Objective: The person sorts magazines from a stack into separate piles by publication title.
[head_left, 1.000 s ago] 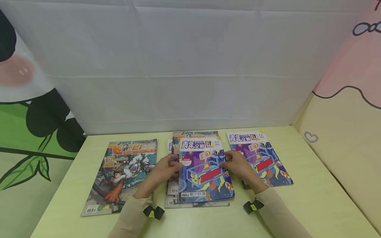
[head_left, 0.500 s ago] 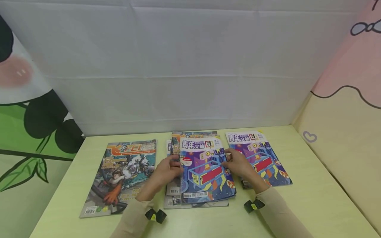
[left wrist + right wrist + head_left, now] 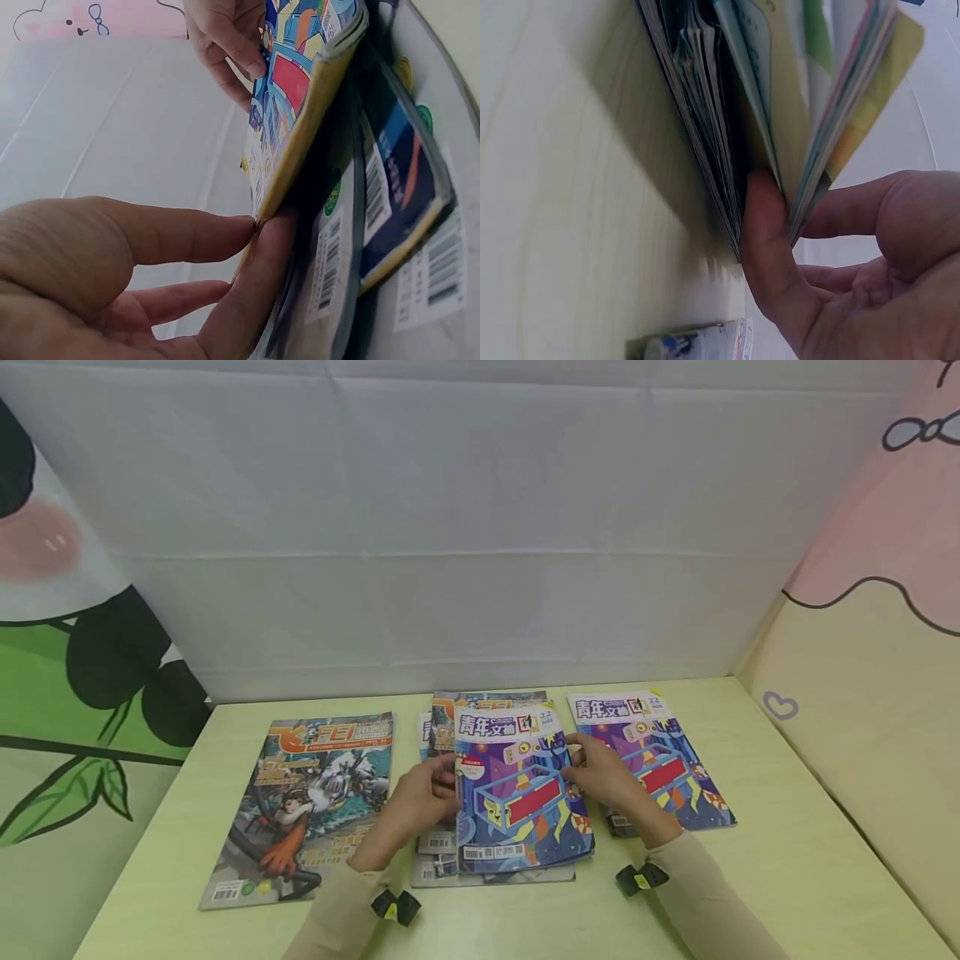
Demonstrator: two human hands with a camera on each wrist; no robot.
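A purple-and-blue magazine tops an overlapping pile in the middle of the table, slightly tilted. My left hand pinches its spine between thumb and fingers; the left wrist view shows the yellow spine raised off the magazines below. At the opposite side, my right hand pinches the page edges, and in the right wrist view the loose pages fan apart above the grip. Under it, a grey comic magazine and other magazines stick out at the left and bottom.
Left of the pile lies another comic magazine with an orange title. To the right, a second purple magazine rests partly behind my right hand. A white cloth wall rises at the back edge of the pale yellow table.
The held magazine has shifted slightly to the right over the pile, both hands moving with it. My left hand has slid a little lower along the spine.
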